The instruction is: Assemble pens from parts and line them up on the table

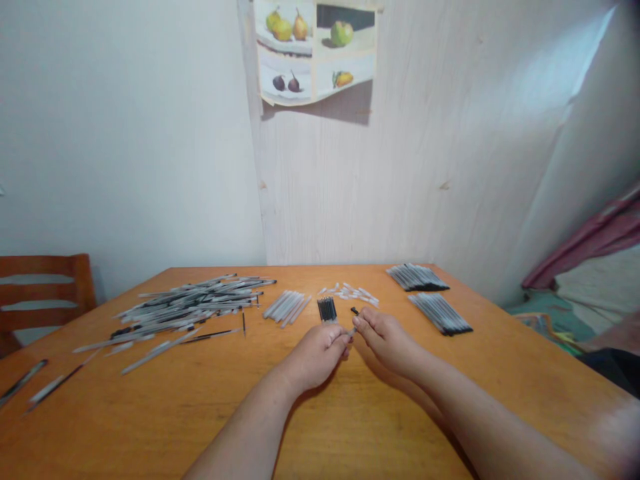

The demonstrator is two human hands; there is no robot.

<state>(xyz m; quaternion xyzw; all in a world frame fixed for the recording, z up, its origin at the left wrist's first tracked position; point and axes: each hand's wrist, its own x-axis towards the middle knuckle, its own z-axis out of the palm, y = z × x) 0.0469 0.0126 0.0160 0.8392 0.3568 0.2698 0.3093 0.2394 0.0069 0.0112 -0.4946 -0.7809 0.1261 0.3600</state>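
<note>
My left hand [325, 350] and my right hand [383, 337] meet above the middle of the table, both with fingers pinched. A thin pale pen part [352, 332] bridges the gap between their fingertips. A small black piece [355, 311] sticks out beyond my right fingers; whether it joins the pale part is hidden. Just past my left hand lies a row of black pen parts [327, 308], its near end partly covered. Left of that row are whitish pen barrels [287, 307] side by side. Small white caps [353, 292] are scattered behind the hands.
A large loose heap of pens and pen parts [190, 303] spreads over the left of the wooden table [320, 427]. Two neat rows of black-ended pens, a far one [417, 276] and a near one [440, 313], lie at the right. A wooden chair [45, 287] stands at the left.
</note>
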